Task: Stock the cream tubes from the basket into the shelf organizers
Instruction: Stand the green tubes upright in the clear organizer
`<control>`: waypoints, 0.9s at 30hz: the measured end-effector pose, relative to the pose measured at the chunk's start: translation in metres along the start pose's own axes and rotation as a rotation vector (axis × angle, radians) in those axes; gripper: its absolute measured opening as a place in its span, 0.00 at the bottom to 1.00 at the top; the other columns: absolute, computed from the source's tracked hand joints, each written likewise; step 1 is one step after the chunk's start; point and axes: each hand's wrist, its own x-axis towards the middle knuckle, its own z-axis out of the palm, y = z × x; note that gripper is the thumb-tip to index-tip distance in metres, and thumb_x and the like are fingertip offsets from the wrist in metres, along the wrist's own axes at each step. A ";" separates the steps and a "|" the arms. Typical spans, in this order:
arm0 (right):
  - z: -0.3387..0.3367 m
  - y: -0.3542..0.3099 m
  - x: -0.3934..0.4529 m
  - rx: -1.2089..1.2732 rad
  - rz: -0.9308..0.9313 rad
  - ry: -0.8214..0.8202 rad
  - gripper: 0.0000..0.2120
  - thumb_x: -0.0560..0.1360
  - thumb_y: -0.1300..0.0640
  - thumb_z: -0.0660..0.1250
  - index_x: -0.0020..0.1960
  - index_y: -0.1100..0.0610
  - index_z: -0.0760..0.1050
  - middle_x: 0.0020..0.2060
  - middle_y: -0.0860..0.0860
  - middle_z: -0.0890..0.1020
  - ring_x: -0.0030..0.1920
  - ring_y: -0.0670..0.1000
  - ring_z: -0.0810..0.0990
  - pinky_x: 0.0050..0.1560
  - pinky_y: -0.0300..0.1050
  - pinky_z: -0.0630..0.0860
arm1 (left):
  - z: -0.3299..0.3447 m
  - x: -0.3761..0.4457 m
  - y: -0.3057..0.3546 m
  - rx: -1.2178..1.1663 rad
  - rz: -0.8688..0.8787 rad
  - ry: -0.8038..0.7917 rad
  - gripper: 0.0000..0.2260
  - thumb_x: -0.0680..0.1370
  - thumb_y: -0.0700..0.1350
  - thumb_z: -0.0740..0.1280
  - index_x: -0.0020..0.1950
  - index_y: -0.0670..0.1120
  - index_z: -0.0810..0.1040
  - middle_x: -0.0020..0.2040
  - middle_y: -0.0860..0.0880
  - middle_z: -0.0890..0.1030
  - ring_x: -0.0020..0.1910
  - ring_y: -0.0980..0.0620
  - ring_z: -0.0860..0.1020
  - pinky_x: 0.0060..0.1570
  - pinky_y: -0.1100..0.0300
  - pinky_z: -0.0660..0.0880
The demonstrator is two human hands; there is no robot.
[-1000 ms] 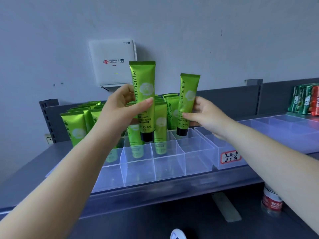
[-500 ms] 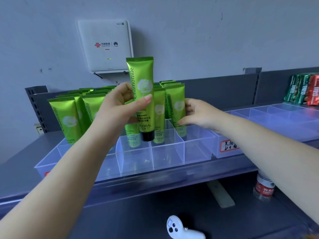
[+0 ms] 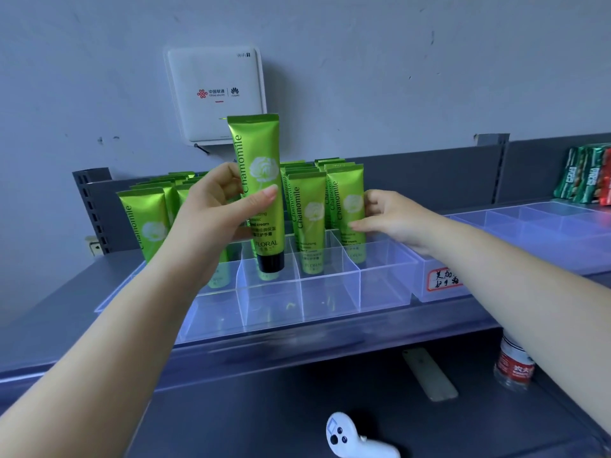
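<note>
Head view: the left hand (image 3: 211, 209) grips a green cream tube (image 3: 256, 180) upright above the clear shelf organizer (image 3: 297, 292). The right hand (image 3: 393, 216) pinches another tube (image 3: 347, 206) standing in the organizer's rightmost column, among the stocked tubes.

Grey shelving against a pale wall

A white router box (image 3: 215, 94) hangs on the scuffed wall (image 3: 396, 61); a dark metal shelf (image 3: 49, 319) has a slotted back panel (image 3: 429, 173), and a lower shelf (image 3: 264, 408) sits in shadow beneath.
</note>
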 end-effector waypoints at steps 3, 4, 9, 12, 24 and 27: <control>0.000 -0.002 0.000 0.053 0.009 0.007 0.15 0.73 0.72 0.63 0.58 0.62 0.73 0.55 0.61 0.80 0.53 0.56 0.78 0.60 0.53 0.73 | -0.005 -0.004 0.004 0.011 0.013 0.026 0.14 0.65 0.48 0.70 0.50 0.51 0.77 0.44 0.54 0.83 0.42 0.54 0.82 0.42 0.54 0.79; 0.000 -0.003 0.000 0.059 0.002 0.009 0.15 0.73 0.73 0.62 0.55 0.59 0.74 0.53 0.60 0.80 0.52 0.55 0.78 0.60 0.53 0.73 | -0.008 -0.006 0.005 0.018 0.018 0.033 0.14 0.65 0.48 0.70 0.50 0.51 0.77 0.44 0.54 0.83 0.41 0.55 0.82 0.41 0.54 0.79; 0.002 -0.005 -0.001 0.058 -0.006 0.010 0.14 0.72 0.72 0.61 0.47 0.53 0.74 0.46 0.56 0.78 0.48 0.54 0.76 0.57 0.54 0.74 | -0.030 -0.014 0.012 0.060 0.043 0.080 0.12 0.66 0.46 0.73 0.48 0.52 0.77 0.43 0.56 0.83 0.41 0.56 0.82 0.37 0.60 0.79; 0.002 -0.005 0.000 0.121 0.018 0.001 0.14 0.73 0.72 0.59 0.46 0.55 0.74 0.41 0.51 0.77 0.43 0.51 0.77 0.54 0.50 0.75 | -0.049 -0.022 0.019 0.074 0.056 0.119 0.13 0.65 0.45 0.75 0.47 0.51 0.77 0.43 0.56 0.83 0.41 0.56 0.82 0.37 0.60 0.80; 0.000 -0.001 0.005 0.142 0.038 -0.003 0.11 0.75 0.73 0.57 0.48 0.61 0.74 0.40 0.55 0.80 0.38 0.48 0.80 0.40 0.37 0.80 | -0.104 -0.050 0.018 0.207 0.011 0.258 0.06 0.75 0.40 0.67 0.50 0.49 0.74 0.46 0.54 0.82 0.40 0.59 0.82 0.36 0.63 0.79; -0.001 -0.002 0.003 0.143 0.042 0.006 0.12 0.75 0.73 0.57 0.44 0.59 0.73 0.31 0.48 0.83 0.32 0.43 0.82 0.36 0.33 0.80 | -0.105 -0.054 0.007 0.217 -0.021 0.237 0.07 0.75 0.40 0.68 0.51 0.48 0.74 0.46 0.53 0.82 0.41 0.57 0.82 0.41 0.59 0.81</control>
